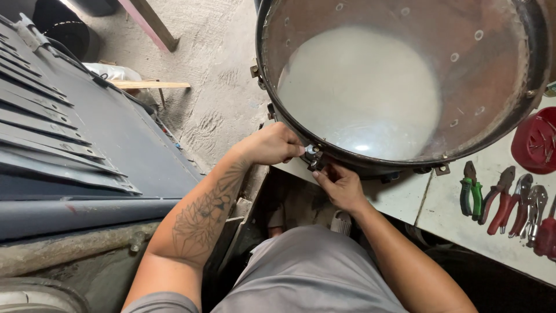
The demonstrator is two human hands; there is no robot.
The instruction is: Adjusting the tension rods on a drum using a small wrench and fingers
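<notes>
Place: At the near edge of the white tabletop point(405, 197), a big round drum shell point(405, 81) sits open side up, and its rim sticks out past the tabletop's edge.
Room to move: There is a gap of bare concrete floor point(214, 87) between the tabletop and the dark grey metal panel point(87, 145) on the left. Both arms come up through this gap.
Small part: A little shiny metal lug point(313, 153) sits on the outside of the drum shell's lower rim, just between the two hands.
Left hand: The left hand point(272, 145) is curled with its fingers closed, pinching the lug from the left. The forearm has a tattoo and slants up from below.
Right hand: The right hand point(341, 185) reaches up from under the rim. Its fingers are bent and touch the lug from below.
Nearby: Pliers point(498, 200) with green and red handles lie in a row on the tabletop at the right, well apart from the hands. A red bowl point(536, 142) of small metal bits sits above them.
</notes>
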